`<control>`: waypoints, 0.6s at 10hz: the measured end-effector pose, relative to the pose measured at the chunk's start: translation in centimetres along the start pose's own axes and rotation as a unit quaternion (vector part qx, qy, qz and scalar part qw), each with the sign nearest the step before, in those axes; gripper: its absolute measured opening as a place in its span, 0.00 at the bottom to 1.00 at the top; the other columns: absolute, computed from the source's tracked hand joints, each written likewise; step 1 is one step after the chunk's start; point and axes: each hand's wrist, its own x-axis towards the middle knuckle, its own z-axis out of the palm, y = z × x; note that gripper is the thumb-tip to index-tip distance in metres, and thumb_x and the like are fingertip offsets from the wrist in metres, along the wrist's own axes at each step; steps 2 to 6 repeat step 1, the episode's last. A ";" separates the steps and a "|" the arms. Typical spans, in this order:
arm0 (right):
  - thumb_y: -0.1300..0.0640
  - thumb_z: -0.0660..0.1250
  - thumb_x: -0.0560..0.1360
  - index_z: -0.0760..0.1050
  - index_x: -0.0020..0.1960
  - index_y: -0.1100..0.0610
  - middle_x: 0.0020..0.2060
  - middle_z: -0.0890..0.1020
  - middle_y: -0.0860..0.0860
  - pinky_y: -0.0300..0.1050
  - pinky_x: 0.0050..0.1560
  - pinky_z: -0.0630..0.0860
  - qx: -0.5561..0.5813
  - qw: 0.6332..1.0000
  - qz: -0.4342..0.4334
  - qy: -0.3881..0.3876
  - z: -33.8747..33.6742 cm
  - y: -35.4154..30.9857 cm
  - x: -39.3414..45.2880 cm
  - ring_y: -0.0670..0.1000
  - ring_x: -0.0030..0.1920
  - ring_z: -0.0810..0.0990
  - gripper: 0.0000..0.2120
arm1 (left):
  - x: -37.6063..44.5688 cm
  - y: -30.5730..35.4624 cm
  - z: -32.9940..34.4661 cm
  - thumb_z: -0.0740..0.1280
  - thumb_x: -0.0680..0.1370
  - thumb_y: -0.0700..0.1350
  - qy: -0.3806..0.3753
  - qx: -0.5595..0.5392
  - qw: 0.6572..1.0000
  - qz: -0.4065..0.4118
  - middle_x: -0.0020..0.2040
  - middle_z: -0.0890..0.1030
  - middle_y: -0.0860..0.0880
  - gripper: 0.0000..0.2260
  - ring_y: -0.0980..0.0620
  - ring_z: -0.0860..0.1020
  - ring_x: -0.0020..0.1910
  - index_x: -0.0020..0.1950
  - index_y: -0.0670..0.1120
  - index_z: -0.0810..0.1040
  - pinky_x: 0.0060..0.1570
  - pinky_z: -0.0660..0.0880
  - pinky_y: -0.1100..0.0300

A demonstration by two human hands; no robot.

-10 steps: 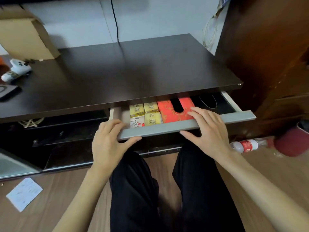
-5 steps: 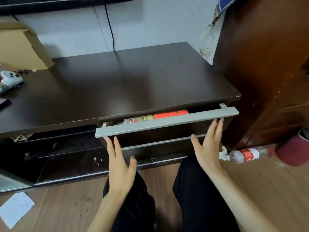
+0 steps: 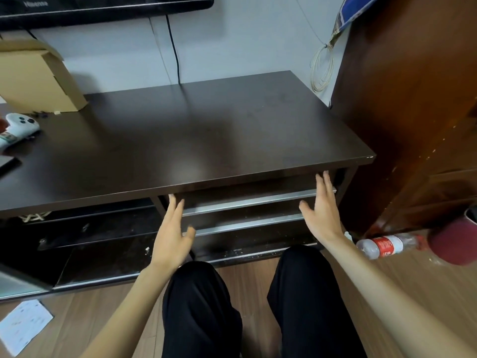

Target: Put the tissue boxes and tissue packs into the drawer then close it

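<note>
The drawer (image 3: 247, 202) sits pushed in under the dark brown cabinet top (image 3: 196, 140), its grey handle strip running across the front. No tissue boxes or packs show; the shut drawer hides its inside. My left hand (image 3: 173, 228) is flat against the drawer's left end, fingers spread and pointing up. At the drawer's right end my right hand (image 3: 321, 205) presses flat too, fingertips reaching the underside of the top. Neither hand holds anything.
A cardboard box (image 3: 38, 78) and a white game controller (image 3: 19, 129) lie on the top at the left. A plastic bottle (image 3: 382, 245) and a dark red cup (image 3: 454, 241) lie on the floor at the right, by a wooden cabinet (image 3: 413, 112). A paper sheet (image 3: 23, 324) lies lower left.
The drawer went from open, with yellow packs and a red box showing, to fully pushed in. Both hands followed it forward with flat palms.
</note>
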 end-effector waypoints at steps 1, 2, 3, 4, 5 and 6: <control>0.61 0.69 0.80 0.63 0.79 0.53 0.79 0.66 0.50 0.44 0.72 0.62 0.061 0.998 -0.002 0.007 0.0 3.1 -2.8 0.52 0.79 0.63 0.30 | -2.3 -2.0 0.3 0.67 0.78 0.37 0.040 -0.040 0.998 0.014 0.76 0.67 0.55 0.25 0.70 0.73 0.60 0.74 0.50 0.69 0.63 0.69 0.58; 0.61 0.69 0.80 0.63 0.79 0.53 0.79 0.66 0.50 0.44 0.72 0.62 0.061 0.998 -0.002 0.007 0.0 3.1 -2.8 0.52 0.79 0.63 0.30 | -2.3 -2.0 0.3 0.67 0.78 0.37 0.040 -0.040 0.998 0.014 0.76 0.67 0.55 0.25 0.70 0.73 0.60 0.74 0.50 0.69 0.63 0.69 0.58; 0.61 0.69 0.80 0.63 0.79 0.53 0.79 0.66 0.50 0.44 0.72 0.62 0.061 0.998 -0.002 0.007 0.0 3.1 -2.8 0.52 0.79 0.63 0.30 | -2.3 -2.0 0.3 0.67 0.78 0.37 0.040 -0.040 0.998 0.014 0.76 0.67 0.55 0.25 0.70 0.73 0.60 0.74 0.50 0.69 0.63 0.69 0.58; 0.61 0.69 0.80 0.63 0.79 0.53 0.79 0.66 0.50 0.44 0.72 0.62 0.061 0.998 -0.002 0.007 0.0 3.1 -2.8 0.52 0.79 0.63 0.30 | -2.3 -2.0 0.3 0.67 0.78 0.37 0.040 -0.040 0.998 0.014 0.76 0.67 0.55 0.25 0.70 0.73 0.60 0.74 0.50 0.69 0.63 0.69 0.58; 0.61 0.69 0.80 0.63 0.79 0.53 0.79 0.66 0.50 0.44 0.72 0.62 0.061 0.998 -0.002 0.007 0.0 3.1 -2.8 0.52 0.79 0.63 0.30 | -2.3 -2.0 0.3 0.67 0.78 0.37 0.040 -0.040 0.998 0.014 0.76 0.67 0.55 0.25 0.70 0.73 0.60 0.74 0.50 0.69 0.63 0.69 0.58; 0.61 0.69 0.80 0.63 0.79 0.53 0.79 0.66 0.50 0.44 0.72 0.62 0.061 0.998 -0.002 0.007 0.0 3.1 -2.8 0.52 0.79 0.63 0.30 | -2.3 -2.0 0.3 0.67 0.78 0.37 0.040 -0.040 0.998 0.014 0.76 0.67 0.55 0.25 0.70 0.73 0.60 0.74 0.50 0.69 0.63 0.69 0.58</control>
